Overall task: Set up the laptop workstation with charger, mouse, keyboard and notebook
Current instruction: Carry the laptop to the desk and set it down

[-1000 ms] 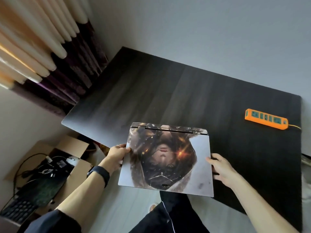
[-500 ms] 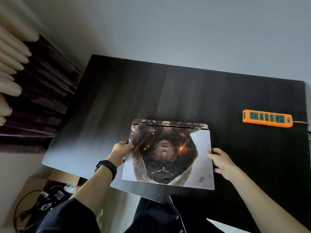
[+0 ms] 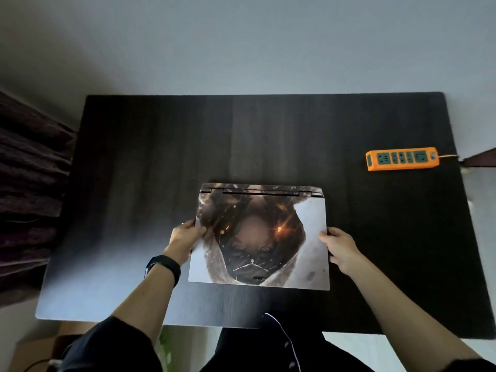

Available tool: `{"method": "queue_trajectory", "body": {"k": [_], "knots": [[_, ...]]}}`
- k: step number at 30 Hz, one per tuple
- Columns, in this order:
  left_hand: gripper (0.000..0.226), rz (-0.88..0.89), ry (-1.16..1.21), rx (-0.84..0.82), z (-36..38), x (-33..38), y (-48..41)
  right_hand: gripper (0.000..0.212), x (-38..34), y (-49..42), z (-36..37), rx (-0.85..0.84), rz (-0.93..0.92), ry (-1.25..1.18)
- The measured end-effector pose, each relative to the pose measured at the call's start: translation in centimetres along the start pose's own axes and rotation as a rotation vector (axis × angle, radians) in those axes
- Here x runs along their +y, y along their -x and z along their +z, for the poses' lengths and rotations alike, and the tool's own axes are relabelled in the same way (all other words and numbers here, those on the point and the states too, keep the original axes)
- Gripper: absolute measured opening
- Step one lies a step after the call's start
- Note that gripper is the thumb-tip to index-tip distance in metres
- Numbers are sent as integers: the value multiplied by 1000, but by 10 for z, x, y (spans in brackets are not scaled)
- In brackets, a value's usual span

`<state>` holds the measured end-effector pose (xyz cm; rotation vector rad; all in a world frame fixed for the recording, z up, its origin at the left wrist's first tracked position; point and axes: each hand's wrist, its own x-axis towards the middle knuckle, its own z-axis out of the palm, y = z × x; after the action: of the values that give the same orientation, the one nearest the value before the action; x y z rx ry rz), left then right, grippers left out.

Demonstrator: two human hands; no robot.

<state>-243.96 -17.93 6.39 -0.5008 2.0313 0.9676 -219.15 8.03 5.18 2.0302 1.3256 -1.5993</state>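
Observation:
A closed laptop (image 3: 308,237) with a printed picture skin on its lid lies over the middle front of the dark wooden desk (image 3: 161,157), hinge facing away from me. My left hand (image 3: 185,237) grips its left edge, thumb on the lid. My right hand (image 3: 341,245) grips its right edge. I cannot tell whether the laptop rests flat on the desk or hovers just above it. An orange power strip (image 3: 401,158) with green sockets lies at the desk's right side, its cable running off the right edge.
A dark curtain (image 3: 26,197) hangs left of the desk. A cardboard box (image 3: 35,350) with cables stands on the floor at the lower left. A pale wall (image 3: 241,49) runs behind the desk's far edge.
Both hands have carried the laptop forward from beyond the desk's near edge to over its middle front. My view has swung right, square to the desk.

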Motion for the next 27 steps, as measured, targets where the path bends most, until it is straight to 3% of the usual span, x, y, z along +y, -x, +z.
{"method": "queue_trajectory", "body": {"k": [6, 12, 18, 21, 27], "knots": [[51, -21, -15, 35, -3, -14, -15, 43, 9, -2, 11, 83, -28, -37], [50, 15, -110, 135, 5, -16, -3, 42, 10, -1, 12, 111, -24, -60], [59, 35, -152, -12, -7, -14, -5, 41, 10, 0, 11, 105, -36, -80], [55, 44, -224, -114, -17, -15, -15, 39, 14, 5, 15, 185, -110, 24], [57, 300, -523, -91, -25, -36, 11, 34, 52, 25, 14, 250, -339, 213]]}}
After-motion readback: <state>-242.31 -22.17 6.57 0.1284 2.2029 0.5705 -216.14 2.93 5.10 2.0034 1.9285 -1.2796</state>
